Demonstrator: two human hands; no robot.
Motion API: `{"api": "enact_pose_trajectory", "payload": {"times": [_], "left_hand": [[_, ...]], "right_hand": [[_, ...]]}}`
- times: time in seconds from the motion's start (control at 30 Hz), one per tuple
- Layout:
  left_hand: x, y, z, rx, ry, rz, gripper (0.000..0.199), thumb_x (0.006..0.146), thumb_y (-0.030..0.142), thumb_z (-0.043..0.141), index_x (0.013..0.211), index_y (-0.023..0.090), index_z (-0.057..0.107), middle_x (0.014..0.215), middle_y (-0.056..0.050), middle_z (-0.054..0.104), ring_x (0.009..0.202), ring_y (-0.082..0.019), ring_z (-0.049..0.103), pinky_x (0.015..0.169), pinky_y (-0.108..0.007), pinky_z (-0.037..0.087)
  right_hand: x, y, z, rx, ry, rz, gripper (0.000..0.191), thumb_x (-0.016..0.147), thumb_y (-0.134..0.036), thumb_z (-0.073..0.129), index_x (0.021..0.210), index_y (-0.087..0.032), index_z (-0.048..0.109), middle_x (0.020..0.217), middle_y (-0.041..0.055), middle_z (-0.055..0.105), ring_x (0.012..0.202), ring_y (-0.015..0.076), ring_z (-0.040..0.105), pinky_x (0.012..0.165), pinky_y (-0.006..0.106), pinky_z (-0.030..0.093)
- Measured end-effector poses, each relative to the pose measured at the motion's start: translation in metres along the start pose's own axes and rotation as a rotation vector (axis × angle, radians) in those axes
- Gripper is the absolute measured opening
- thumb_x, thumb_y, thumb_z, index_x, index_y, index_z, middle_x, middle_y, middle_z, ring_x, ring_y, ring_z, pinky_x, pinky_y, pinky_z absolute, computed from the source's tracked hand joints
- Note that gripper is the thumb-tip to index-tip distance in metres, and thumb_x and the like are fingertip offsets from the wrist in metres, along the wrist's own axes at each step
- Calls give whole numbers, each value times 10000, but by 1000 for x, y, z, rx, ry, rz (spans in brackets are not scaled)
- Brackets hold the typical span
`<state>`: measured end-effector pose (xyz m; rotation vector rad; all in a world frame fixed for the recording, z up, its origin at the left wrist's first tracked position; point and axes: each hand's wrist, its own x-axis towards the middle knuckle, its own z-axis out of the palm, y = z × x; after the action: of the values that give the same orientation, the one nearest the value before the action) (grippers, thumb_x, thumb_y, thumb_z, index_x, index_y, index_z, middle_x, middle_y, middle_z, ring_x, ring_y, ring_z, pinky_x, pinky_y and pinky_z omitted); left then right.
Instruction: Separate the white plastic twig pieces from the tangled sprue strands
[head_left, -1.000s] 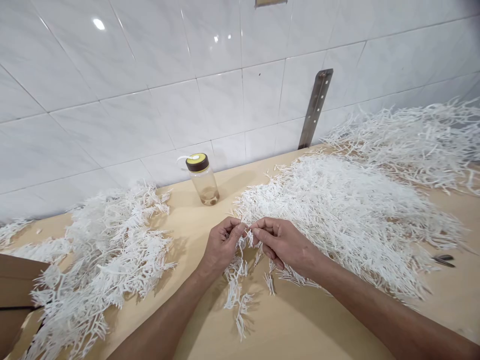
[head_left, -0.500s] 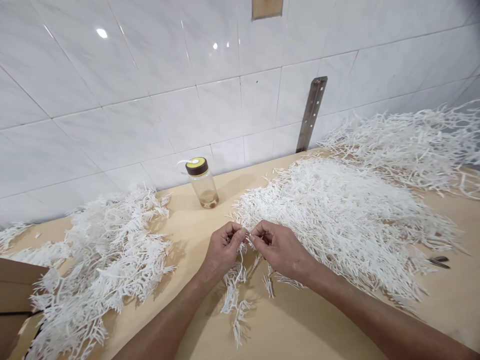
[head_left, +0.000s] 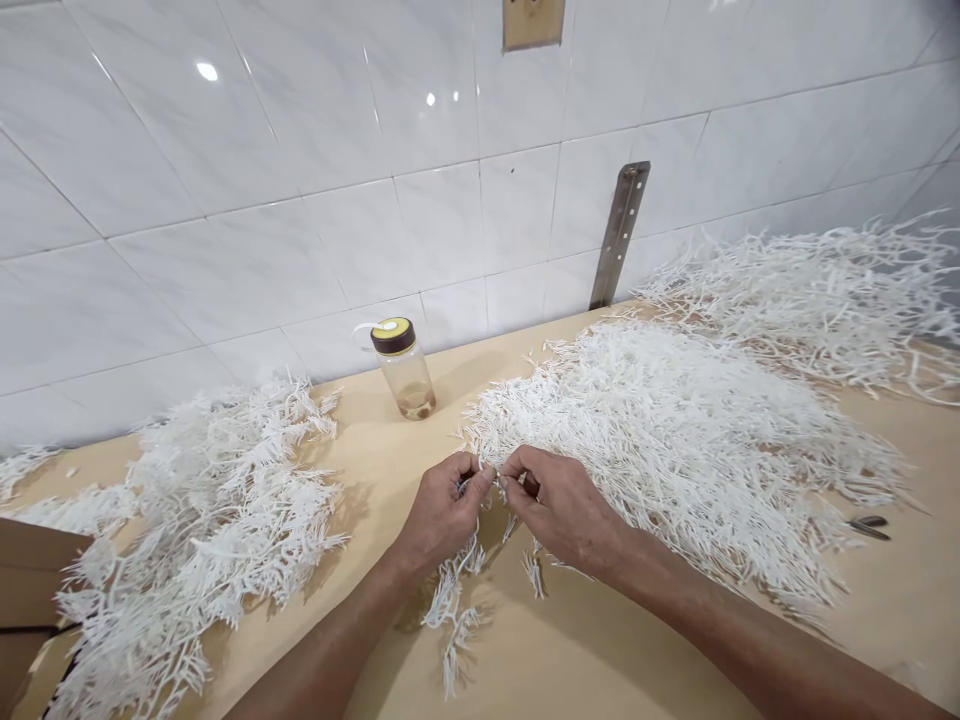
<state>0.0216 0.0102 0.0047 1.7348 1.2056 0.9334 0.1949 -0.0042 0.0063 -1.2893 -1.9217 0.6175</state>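
My left hand [head_left: 454,505] is closed in a pinch on a white branched plastic strand [head_left: 448,590], whose tufted lower end trails down over the table. Fingertip to fingertip with it, my right hand [head_left: 551,500] is also pinched, at the strand's upper end; the small piece between its fingers is mostly hidden. Just beyond and to the right of my hands spreads a big heap of short white plastic sprigs [head_left: 660,430]. A small loose bunch of sprigs [head_left: 534,575] lies below my right hand.
A pile of tufted white strands [head_left: 225,530] covers the table's left side. Behind my hands stands a clear bottle [head_left: 409,375] with a yellow and dark lid. Bare white strands [head_left: 817,290] lie far right, scissors handles [head_left: 870,527] near the heap. A metal bracket [head_left: 621,235] leans against the tiled wall.
The hanging strand has swung a little to the left with my left hand. Both hands stay pinched together in nearly the same place, and the view has shifted slightly.
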Motion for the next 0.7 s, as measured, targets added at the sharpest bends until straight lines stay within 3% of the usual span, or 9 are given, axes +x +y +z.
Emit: {"api": "enact_pose_trajectory", "payload": {"times": [0.2,0.33,0.43,0.57,0.7], "left_hand": [[4,0,-2,2,-63,-19,348,862,465,552,668,177,536,630,22,481,617,-128,423,583,-247,330],[4,0,-3,-17,-89,-58,347,846,448,573,638,174,528,588,25,487,583,-124,437,568,-250,334],[2,-2,-4,-43,-108,-65,345,844,452,589,651,167,573,609,7,540,599,-135,486,580,-254,352],[2,-5,-4,-137,-68,-94,362,846,491,604,704,158,617,637,-13,597,598,-135,497,595,-255,366],[4,-5,-4,-294,-41,-122,389,821,516,637,675,156,607,680,-30,626,637,-140,521,625,-256,391]], "right_hand": [[-1,5,5,-155,27,-134,153,865,-83,479,767,-199,498,673,-21,537,580,122,464,559,249,360],[1,9,7,-297,22,-187,165,889,-82,453,772,-193,485,691,3,538,576,132,461,531,259,326],[6,13,0,-351,107,-120,177,887,-83,431,755,-195,466,673,9,526,530,129,436,491,258,301],[11,15,-14,-266,257,-34,126,886,-146,489,773,-201,497,666,-5,562,547,130,494,535,258,362],[10,9,-18,-148,238,-13,90,907,-233,522,905,-185,598,721,13,627,544,129,532,552,268,414]]}}
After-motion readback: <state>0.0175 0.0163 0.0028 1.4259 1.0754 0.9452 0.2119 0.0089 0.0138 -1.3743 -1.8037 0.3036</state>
